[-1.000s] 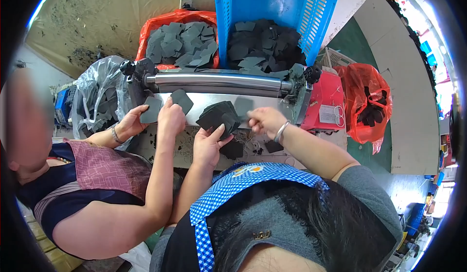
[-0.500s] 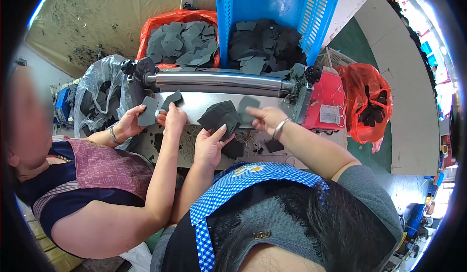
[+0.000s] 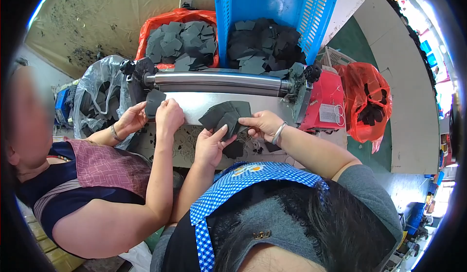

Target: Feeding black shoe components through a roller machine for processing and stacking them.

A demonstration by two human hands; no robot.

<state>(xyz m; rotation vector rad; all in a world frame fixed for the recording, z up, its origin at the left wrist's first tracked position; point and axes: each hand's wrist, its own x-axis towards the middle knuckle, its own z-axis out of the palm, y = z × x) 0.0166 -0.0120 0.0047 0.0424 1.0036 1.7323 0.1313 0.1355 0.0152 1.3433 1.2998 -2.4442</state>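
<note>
Both hands' fingers grasping dark pieces; blue crate holds dark cut pieces.

Left hand fingers curled, pinching; right hand pinching, wrist bent inward.

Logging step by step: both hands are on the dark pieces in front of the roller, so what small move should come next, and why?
Probably slide the top piece toward the metal roller. The left hand and right hand pinch a fanned stack of dark pieces lying on the plate just short of the roller, not yet touching it.
</note>
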